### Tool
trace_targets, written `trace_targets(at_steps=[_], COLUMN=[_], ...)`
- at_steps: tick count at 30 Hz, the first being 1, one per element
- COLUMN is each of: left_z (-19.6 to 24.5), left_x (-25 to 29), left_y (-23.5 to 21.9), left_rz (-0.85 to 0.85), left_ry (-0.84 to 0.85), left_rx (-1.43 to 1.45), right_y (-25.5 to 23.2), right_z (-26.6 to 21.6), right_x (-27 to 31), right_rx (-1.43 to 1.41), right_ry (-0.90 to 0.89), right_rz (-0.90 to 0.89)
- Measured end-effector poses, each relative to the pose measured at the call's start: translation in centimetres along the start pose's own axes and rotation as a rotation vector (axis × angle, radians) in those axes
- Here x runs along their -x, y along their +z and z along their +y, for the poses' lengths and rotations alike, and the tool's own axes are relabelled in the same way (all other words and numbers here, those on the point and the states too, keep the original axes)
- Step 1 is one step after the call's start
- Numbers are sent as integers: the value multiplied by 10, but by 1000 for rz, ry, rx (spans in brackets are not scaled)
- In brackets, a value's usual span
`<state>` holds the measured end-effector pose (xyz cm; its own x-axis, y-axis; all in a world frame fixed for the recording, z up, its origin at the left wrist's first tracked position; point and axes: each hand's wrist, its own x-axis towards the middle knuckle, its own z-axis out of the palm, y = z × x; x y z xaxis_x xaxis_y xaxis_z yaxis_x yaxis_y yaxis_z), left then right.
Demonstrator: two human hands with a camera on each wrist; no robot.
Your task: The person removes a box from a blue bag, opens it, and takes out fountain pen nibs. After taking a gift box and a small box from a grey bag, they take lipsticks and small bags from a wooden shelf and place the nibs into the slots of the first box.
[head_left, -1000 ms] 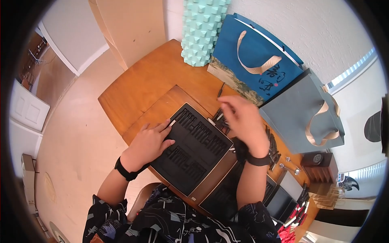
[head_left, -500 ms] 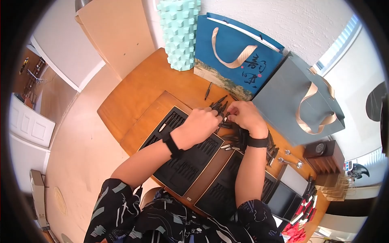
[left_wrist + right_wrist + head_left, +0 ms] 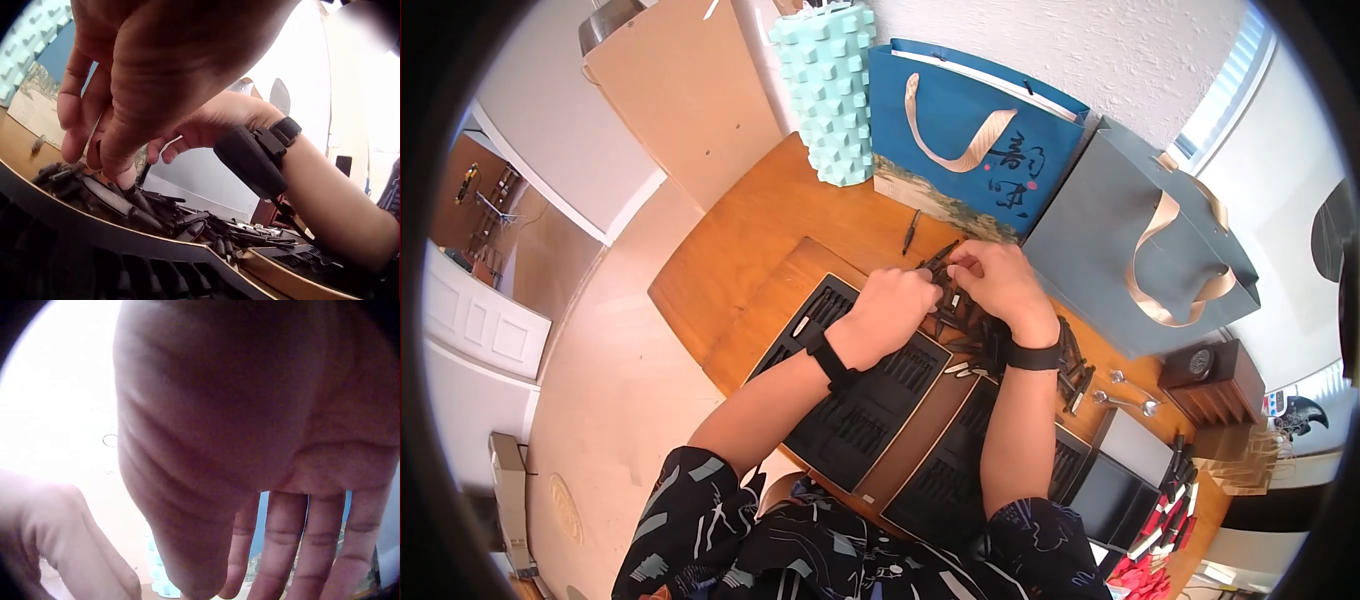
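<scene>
At the left, bare wooden tabletop [image 3: 745,230] runs up to a pale green knobbly cylinder [image 3: 825,100]. Next comes a black slotted tray [image 3: 815,435]; dark pieces fill slots at its far end, with a pale one [image 3: 802,326] among them. The left forearm crosses this tray, and the left hand [image 3: 887,318] bends down past its right edge. That grip is narrow, thumb and fingers drawn together; something dark shows between them, but I cannot tell whether it is pinched. Directly under these fingertips lies the pile of slim dark pieces [image 3: 194,222], a long grey-and-black one just below the thumb in the left wrist view.

The blue paper bag [image 3: 970,130] stands behind the pile. The right hand [image 3: 1005,290] is just beside the left, over the same pile, its fingers loosely bent with nothing visible in them; the pieces lie below this grip and spread rightward past the wrist. A second black tray [image 3: 945,470] sits nearer the person. Farther right are a grey bag [image 3: 1090,240], shiny metal tools [image 3: 1135,405] and a brown box [image 3: 1215,385].
</scene>
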<state>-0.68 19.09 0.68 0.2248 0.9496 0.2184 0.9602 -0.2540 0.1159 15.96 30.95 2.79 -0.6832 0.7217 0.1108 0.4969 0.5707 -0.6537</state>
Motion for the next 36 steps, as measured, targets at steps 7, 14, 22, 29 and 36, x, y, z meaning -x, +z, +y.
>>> trace_targets(at_steps=[7,14,22,29,36], left_z=[-20,-37,-36,-38,-36], left_x=[57,132,147,149,145], left_y=[-51,-66,-36,-20,-17], left_rz=[243,352,312,233,267], left_ry=[-225,-375,-408,-406,-381], left_rx=[106,-17,-42,-87,-95], right_y=[-4,34,68,104,119], right_z=[-34,-58,-81,-84,-87], right_x=[4,-2,2,8,11], right_rx=[-117,-83,83,142,218], right_ry=[-58,-245,-320,-527,-501], right_rz=[-126,-110,-245,-173,-232])
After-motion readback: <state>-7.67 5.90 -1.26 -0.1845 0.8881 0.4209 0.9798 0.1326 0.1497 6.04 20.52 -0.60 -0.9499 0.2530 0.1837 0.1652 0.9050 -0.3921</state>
